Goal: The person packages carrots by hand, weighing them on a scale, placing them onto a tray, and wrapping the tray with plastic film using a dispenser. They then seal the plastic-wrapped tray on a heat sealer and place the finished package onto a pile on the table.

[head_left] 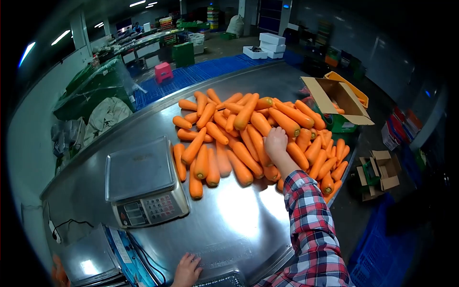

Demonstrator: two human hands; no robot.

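A large heap of orange carrots (pixel 244 110) lies on the metal table (pixel 224 205). My right hand (pixel 276 143), below a plaid sleeve, reaches into the middle of the heap, its fingers curled at a carrot; the fingertips are partly hidden. Near the table's front edge my left hand (pixel 187 270) rests with its fingers apart, holding nothing. Just right of it is the rim of a clear plastic tray (pixel 224 280). A digital scale (pixel 141 167) with a bare metal plate stands left of the carrots.
At the lower left is a metal device with a blue side (pixel 126 253) and black cables. An open cardboard box (pixel 334 98) sits over a green crate at the table's right end. White foam boxes (pixel 272 43) and a pink stool (pixel 163 71) stand beyond.
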